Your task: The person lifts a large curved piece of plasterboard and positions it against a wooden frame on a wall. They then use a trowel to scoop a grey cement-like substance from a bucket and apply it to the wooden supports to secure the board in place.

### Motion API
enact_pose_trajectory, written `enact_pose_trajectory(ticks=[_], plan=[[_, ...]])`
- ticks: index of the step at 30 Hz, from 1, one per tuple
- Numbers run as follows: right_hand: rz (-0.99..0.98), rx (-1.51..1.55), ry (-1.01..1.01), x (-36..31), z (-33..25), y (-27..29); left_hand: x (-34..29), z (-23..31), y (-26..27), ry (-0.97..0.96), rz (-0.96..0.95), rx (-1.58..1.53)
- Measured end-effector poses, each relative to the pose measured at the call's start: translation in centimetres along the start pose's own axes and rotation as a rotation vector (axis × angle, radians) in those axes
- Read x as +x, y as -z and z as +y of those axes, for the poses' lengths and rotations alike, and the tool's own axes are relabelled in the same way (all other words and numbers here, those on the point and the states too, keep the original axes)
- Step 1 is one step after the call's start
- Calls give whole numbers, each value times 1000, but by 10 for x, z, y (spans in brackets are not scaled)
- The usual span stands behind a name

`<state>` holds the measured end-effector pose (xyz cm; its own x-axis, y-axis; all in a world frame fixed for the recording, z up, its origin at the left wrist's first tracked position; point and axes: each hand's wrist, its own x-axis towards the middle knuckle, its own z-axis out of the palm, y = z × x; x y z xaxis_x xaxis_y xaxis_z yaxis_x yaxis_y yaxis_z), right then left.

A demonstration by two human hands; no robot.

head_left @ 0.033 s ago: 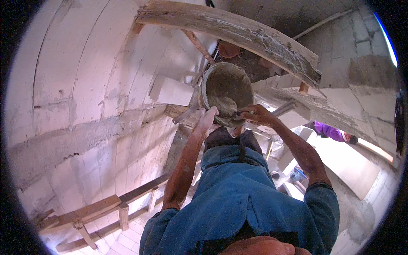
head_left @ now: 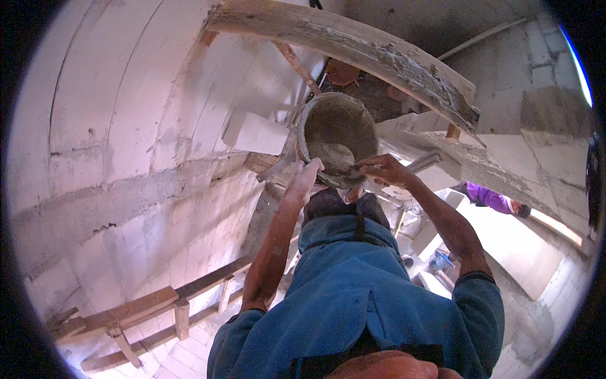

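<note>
Seen from above, a person in a blue shirt [head_left: 366, 297] holds a round, mortar-caked pan [head_left: 338, 136] up at arm's length, just below a rough wooden beam [head_left: 353, 44]. The left hand [head_left: 306, 177] is closed on the pan's near rim, and the right hand [head_left: 385, 169] grips the rim beside it (wet grey mortar [head_left: 334, 156] sits inside). A white block wall [head_left: 126, 145] rises to the left.

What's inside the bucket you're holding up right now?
Grey wet mortar lies heaped against the bucket's lower wall; the upper wall is only smeared. The bottom beneath the heap is covered.
</note>
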<state>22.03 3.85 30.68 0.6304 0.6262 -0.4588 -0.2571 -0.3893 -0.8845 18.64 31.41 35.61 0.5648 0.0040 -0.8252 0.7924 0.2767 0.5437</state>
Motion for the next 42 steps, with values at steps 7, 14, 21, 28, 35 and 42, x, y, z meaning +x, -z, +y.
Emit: enact_pose_trajectory(ticks=[7,14,21,28,35,42], plan=[[-4,135,-233,-3,-84,47,36,-16,45,180,-109,-429],[192,-70,-46,36,-218,107,23,41,31,-49,53,-499],[310,-813,387,243,-361,93,30,33,52,-127,41,-615],[592,-1064,478,303,-371,41,47,-9,76,-40,78,-738],[639,-874,551,310,-334,32,31,-60,110,-27,217,-830],[630,-793,446,341,-320,51,35,-88,126,-37,163,-890]])
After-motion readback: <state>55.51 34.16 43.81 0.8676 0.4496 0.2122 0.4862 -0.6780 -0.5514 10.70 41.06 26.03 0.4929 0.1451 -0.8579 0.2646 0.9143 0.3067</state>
